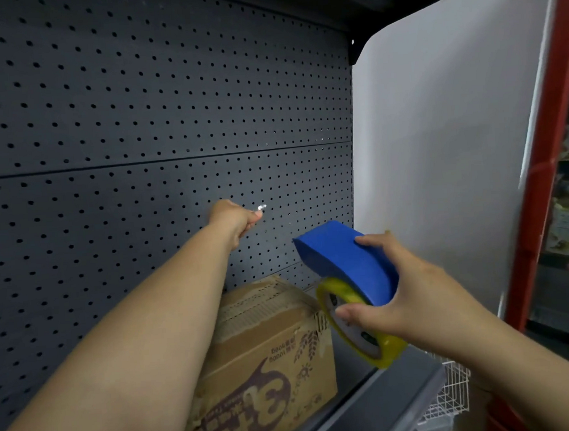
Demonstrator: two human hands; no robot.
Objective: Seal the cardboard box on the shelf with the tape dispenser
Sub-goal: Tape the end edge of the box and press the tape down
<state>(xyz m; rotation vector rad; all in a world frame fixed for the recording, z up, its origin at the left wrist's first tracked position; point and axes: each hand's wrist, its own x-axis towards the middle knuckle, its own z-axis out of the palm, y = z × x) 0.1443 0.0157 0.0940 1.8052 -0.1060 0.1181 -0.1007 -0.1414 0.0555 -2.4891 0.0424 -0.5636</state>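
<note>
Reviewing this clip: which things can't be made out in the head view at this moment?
- Cardboard box: its left part is hidden by the left forearm; whether the top seam is taped is unclear.
- Left hand: it pinches something small and shiny, too small to identify.
- Tape dispenser in the right hand: the blue cover hides any blade.
- Items past the red frame: blurred, cut off by the right edge.

Cardboard box (271, 346): on the shelf (381, 406), back against the pegboard panel (158, 129), beneath my outstretched left arm. My left hand (235, 220): above and behind the box, raised before the pegboard, pinching the end of the tape. Tape dispenser (349, 268): in my right hand (401, 294), above the box's right side, tape roll (360, 327) underneath. Side panel (438, 146): right of the pegboard. Wire basket (450, 395): below the shelf's right end.
</note>
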